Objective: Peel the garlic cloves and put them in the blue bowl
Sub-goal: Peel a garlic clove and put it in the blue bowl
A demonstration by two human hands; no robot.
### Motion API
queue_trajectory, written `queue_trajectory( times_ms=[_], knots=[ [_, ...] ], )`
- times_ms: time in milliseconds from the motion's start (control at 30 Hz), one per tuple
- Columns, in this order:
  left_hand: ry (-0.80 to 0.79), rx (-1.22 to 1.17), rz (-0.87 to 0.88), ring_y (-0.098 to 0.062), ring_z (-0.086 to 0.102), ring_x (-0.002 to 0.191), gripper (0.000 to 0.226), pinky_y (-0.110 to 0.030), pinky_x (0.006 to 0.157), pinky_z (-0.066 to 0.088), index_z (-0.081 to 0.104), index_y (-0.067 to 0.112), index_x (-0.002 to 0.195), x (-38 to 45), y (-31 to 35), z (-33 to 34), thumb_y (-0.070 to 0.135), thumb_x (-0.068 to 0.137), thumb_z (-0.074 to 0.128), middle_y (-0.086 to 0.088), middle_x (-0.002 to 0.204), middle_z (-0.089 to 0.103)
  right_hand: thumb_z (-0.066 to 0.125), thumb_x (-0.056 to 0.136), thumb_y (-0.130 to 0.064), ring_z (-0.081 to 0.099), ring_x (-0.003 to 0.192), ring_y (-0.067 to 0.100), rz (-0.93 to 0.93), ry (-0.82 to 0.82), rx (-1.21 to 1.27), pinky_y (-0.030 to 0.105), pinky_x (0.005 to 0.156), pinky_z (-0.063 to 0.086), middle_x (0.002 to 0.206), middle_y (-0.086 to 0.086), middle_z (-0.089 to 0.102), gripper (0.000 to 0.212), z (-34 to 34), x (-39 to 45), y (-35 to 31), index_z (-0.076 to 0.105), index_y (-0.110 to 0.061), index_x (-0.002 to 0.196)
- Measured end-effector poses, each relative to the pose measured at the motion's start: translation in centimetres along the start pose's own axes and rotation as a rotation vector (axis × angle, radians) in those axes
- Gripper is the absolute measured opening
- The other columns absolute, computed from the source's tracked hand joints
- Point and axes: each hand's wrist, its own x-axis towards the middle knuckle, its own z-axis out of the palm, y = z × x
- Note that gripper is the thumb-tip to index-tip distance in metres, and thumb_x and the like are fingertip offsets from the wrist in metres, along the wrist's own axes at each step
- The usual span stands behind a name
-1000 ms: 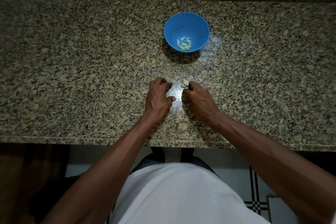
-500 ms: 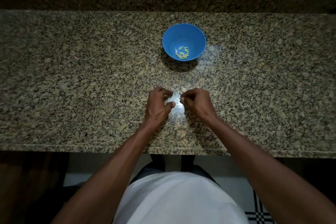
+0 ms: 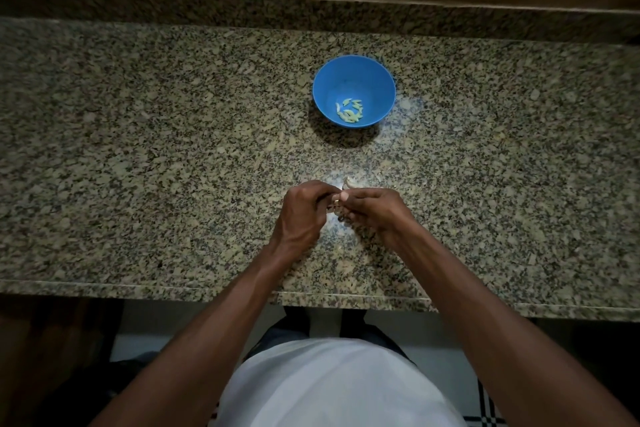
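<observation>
A blue bowl stands on the granite counter ahead of my hands, with several pale peeled garlic cloves lying in its bottom. My left hand and my right hand meet fingertip to fingertip just above the counter, both pinching a small garlic clove that is mostly hidden between the fingers. A pale piece of garlic lies on the counter just beyond my fingertips.
The counter's raised back ledge runs along the far side below a wooden wall. Its front edge lies close to my body. Small bits of skin lie on the granite near my right hand.
My hands have come together and lifted slightly; the right hand took up a clove and the left hand now pinches it too. The view has tilted, so the bowl appears lower.
</observation>
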Motion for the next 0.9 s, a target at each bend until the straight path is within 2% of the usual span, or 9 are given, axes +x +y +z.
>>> queue_trajectory(
  times_ms=[100,233,367,400,467,533,667,800,900],
  knots=[
    [0.091,0.022,-0.013,-0.018,0.072,0.077,0.017,-0.034,0.069,0.062,0.078,0.004,0.103,0.0,0.5,0.5,-0.004,0.092,0.068,-0.008,0.093,0.078,0.081,0.085,-0.002,0.074,0.075,0.016,0.001,0.051,0.074,0.027,0.075,0.064,0.09,0.011,0.08,0.009,1.0,0.0,-0.1,0.079,-0.001,0.094],
    [0.143,-0.001,-0.108,-0.015,0.07,0.074,0.014,-0.03,0.067,0.062,0.078,0.005,0.101,0.2,1.0,1.0,-0.001,0.094,0.067,-0.007,0.089,0.078,0.08,0.087,-0.002,0.076,0.076,0.016,-0.075,0.132,0.108,0.024,0.069,0.061,0.089,0.01,0.08,0.007,2.2,0.1,0.5,0.08,-0.001,0.094],
    [0.145,-0.055,-0.262,-0.003,0.063,0.066,0.015,-0.006,0.057,0.05,0.079,0.008,0.1,0.5,1.9,0.8,0.006,0.097,0.064,-0.001,0.085,0.076,0.084,0.084,-0.007,0.079,0.084,0.02,-0.212,0.218,0.026,0.026,0.073,0.062,0.088,0.007,0.08,0.01,2.8,0.3,1.3,0.08,-0.006,0.093],
    [0.142,-0.073,-0.31,0.002,0.062,0.066,0.014,-0.004,0.055,0.048,0.079,0.009,0.1,0.6,2.0,0.8,0.007,0.096,0.065,0.002,0.083,0.075,0.085,0.084,-0.009,0.079,0.084,0.019,-0.257,0.241,-0.029,0.027,0.074,0.063,0.088,0.004,0.08,0.01,2.8,0.4,1.4,0.08,-0.009,0.092],
    [0.145,-0.106,-0.393,0.006,0.061,0.069,0.011,-0.008,0.054,0.051,0.079,0.011,0.098,0.8,2.2,0.9,0.009,0.094,0.069,0.008,0.081,0.071,0.087,0.084,-0.016,0.078,0.082,0.015,-0.367,0.266,-0.188,0.03,0.073,0.064,0.085,-0.002,0.08,0.008,2.8,0.7,1.7,0.081,-0.017,0.09],
    [0.14,-0.145,-0.458,0.001,0.065,0.07,0.008,-0.019,0.055,0.056,0.078,0.011,0.096,0.8,2.4,0.9,0.009,0.092,0.072,0.007,0.08,0.071,0.085,0.086,-0.018,0.076,0.075,0.008,-0.441,0.274,-0.298,0.026,0.068,0.062,0.081,-0.007,0.078,0.006,2.9,0.6,1.9,0.081,-0.02,0.09],
    [0.071,-0.155,-0.537,-0.006,0.066,0.07,0.007,-0.021,0.054,0.053,0.077,0.01,0.096,0.7,2.2,0.8,0.012,0.089,0.077,0.007,0.078,0.069,0.08,0.091,-0.014,0.072,0.073,0.001,-0.563,0.256,-0.472,0.019,0.061,0.059,0.082,-0.012,0.076,0.006,2.5,0.8,2.3,0.081,-0.015,0.097],
    [-0.119,-0.212,-0.66,-0.016,0.072,0.072,0.017,-0.028,0.058,0.058,0.074,0.007,0.099,1.1,1.4,-0.1,0.016,0.087,0.081,-0.003,0.082,0.073,0.074,0.092,-0.004,0.074,0.078,0.005,-0.584,0.193,-0.593,0.028,0.068,0.065,0.09,-0.007,0.079,0.015,1.5,1.4,2.7,0.082,-0.015,0.099],
    [-0.247,-0.471,-0.762,-0.02,0.067,0.066,0.023,-0.032,0.057,0.052,0.075,0.001,0.102,1.6,0.5,-0.9,0.02,0.09,0.079,-0.01,0.083,0.074,0.079,0.09,-0.007,0.076,0.082,0.006,-0.491,0.135,-0.494,0.031,0.075,0.065,0.09,-0.008,0.08,0.013,0.8,1.5,2.2,0.083,-0.019,0.095]
  ],
)
